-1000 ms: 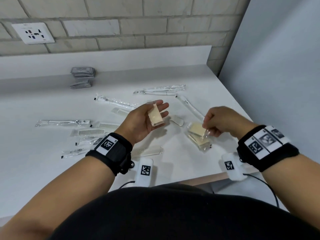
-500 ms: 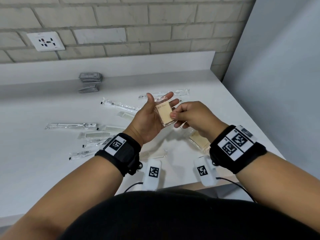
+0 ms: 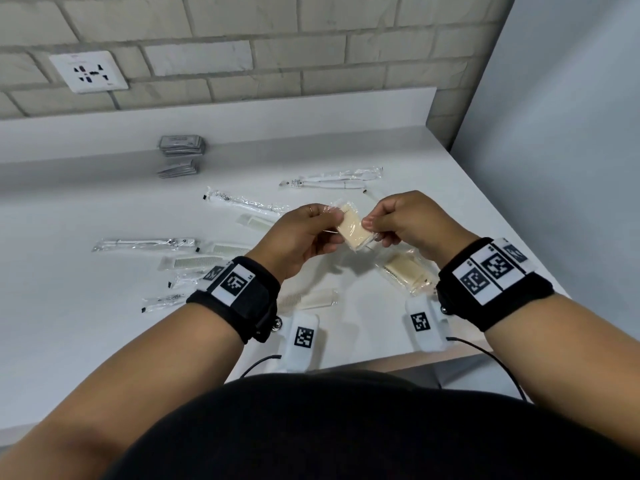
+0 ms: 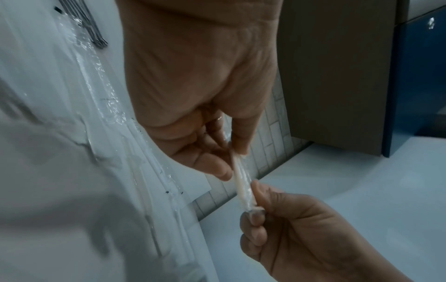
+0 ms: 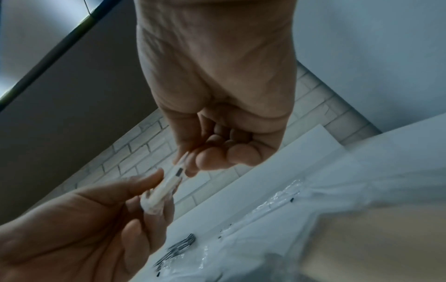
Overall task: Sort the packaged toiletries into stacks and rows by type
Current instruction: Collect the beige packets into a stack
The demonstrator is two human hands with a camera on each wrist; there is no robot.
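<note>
A flat cream packet (image 3: 351,229) in clear wrap hangs above the white counter (image 3: 69,334), held at both ends. My left hand (image 3: 304,233) pinches its far end between thumb and fingers. My right hand (image 3: 398,220) pinches the near end. The left wrist view shows the cream packet (image 4: 242,186) edge-on between my left hand (image 4: 217,152) and my right hand (image 4: 277,229); the right wrist view shows the cream packet (image 5: 166,188) likewise. A small stack of the same cream packets (image 3: 407,270) lies on the counter under my right wrist.
Wrapped toothbrushes (image 3: 332,180) (image 3: 242,202) (image 3: 145,244) and wrapped combs (image 3: 194,262) (image 3: 306,301) lie scattered left and behind. A stack of grey sachets (image 3: 181,147) stands near the back ledge. The counter's right edge (image 3: 519,237) drops off by a grey wall.
My right hand left the stack of cream packets and came up to the packet lying in my left palm. Both hands now pinch it at its ends.
</note>
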